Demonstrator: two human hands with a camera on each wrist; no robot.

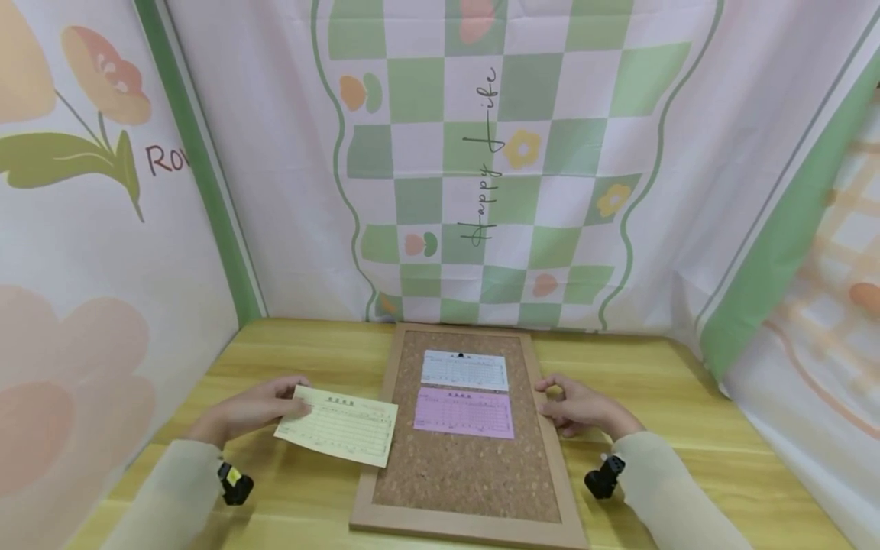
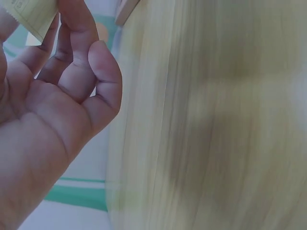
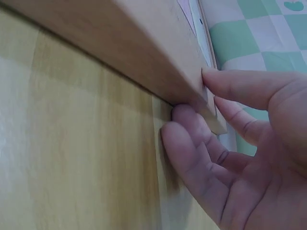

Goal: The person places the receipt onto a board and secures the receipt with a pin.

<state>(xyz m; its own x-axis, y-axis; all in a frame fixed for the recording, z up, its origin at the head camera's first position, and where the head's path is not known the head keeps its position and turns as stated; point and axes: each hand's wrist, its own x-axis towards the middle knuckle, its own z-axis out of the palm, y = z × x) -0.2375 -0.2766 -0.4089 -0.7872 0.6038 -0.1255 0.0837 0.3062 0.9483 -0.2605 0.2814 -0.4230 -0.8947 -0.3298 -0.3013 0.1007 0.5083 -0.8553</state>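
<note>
My left hand [image 1: 256, 409] pinches the left edge of a pale yellow printed paper form [image 1: 340, 428]. The form's right side overlaps the left frame of a wood-framed corkboard [image 1: 467, 483]. In the left wrist view only a corner of the yellow form [image 2: 41, 21] shows at the top. On the cork lies a pale blue form [image 1: 464, 373] with a small black pin or clip [image 1: 461, 355] at its top. Directly below it is a pink form [image 1: 464, 414]. My right hand [image 1: 584, 406] grips the board's right frame, thumb on its upper edge and fingers against its side.
The board lies flat on a light wooden table [image 1: 289, 504], its far end near a hanging green-and-white checked curtain [image 1: 481, 191]. A flower-printed curtain [image 1: 103, 229] borders the left side. Black wrist cameras are strapped at both sleeves.
</note>
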